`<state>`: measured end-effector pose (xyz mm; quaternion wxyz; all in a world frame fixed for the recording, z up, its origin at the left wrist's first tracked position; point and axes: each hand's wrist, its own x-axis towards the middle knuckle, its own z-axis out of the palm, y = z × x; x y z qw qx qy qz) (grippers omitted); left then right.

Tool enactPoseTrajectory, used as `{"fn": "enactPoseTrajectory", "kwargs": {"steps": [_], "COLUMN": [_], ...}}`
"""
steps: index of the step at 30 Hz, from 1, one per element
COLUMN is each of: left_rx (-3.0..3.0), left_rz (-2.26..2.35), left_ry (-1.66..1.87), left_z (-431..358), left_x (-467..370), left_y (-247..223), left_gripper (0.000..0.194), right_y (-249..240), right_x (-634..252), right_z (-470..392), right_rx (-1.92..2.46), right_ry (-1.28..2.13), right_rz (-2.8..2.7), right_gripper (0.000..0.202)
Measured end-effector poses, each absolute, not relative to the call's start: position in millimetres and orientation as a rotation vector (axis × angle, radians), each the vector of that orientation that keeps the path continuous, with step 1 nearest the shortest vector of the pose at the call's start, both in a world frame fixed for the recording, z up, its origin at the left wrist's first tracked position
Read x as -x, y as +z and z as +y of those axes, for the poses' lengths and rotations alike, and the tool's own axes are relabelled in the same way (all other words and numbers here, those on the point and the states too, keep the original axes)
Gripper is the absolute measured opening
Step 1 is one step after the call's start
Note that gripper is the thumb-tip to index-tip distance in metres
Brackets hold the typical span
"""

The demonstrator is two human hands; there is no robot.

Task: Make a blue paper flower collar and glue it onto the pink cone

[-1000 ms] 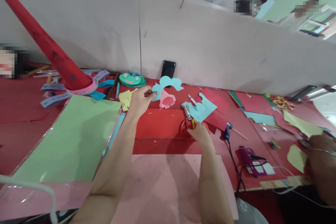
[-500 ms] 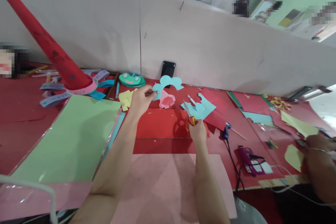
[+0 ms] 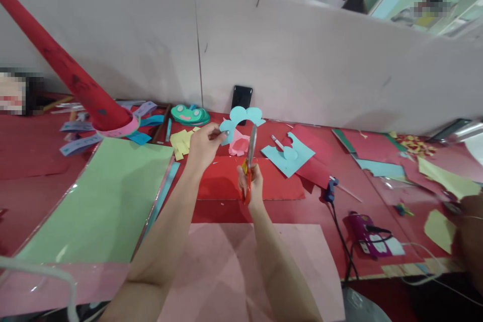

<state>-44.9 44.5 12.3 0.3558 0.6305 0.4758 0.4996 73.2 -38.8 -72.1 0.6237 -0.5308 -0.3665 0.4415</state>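
My left hand (image 3: 207,145) pinches the lower left end of a light blue scalloped paper arch (image 3: 239,114). In my right hand (image 3: 253,180) are orange-and-yellow-handled scissors (image 3: 251,148), blades pointing up beside the arch's right part. Behind and below the arch is a pink paper piece (image 3: 238,146). A blue paper sheet (image 3: 289,161) with cut edges lies to the right, with a pen (image 3: 278,142) and a rounded blue piece on it. Beneath my hands lies red card (image 3: 219,181).
A black phone (image 3: 241,96) leans by the wall. At left are green sheets (image 3: 101,201), a red cone (image 3: 75,70) and yellow scraps (image 3: 181,143). A blue glue gun (image 3: 331,190) and purple box (image 3: 368,236) trail cables; another person's arm (image 3: 470,231) is at far right.
My right hand has moved left with the scissors, from beside the blue sheet to near the arch, and the blades now point up. My left hand stays almost in place. The view has shifted slightly.
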Motion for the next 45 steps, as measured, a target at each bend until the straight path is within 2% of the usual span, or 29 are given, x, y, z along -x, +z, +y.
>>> {"fn": "enactPoseTrajectory", "kwargs": {"steps": [12, 16, 21, 28, 45], "left_rx": [-1.481, -1.546, -1.660, -1.729, -1.776], "left_rz": [1.139, 1.119, 1.104, 1.149, 1.195], "left_ry": [1.453, 1.452, 1.414, 1.328, 1.245], "left_z": [38, 33, 28, 20, 15], "left_x": [38, 35, 30, 24, 15], "left_y": [19, 21, 21, 23, 23], "left_gripper": [0.029, 0.031, 0.026, 0.009, 0.006], "right_y": [-73, -73, -64, -62, -60], "right_x": [-75, -80, -83, -85, -88], "right_z": [-51, -51, -52, -53, -52], "right_rx": [1.188, 1.202, 1.260, 1.251, 1.273], "right_ry": [1.040, 1.052, 1.086, 1.119, 1.097], "right_rz": [-1.151, -1.169, -1.169, -1.160, -1.112], "right_gripper": [0.030, 0.035, 0.034, 0.035, 0.038]}}
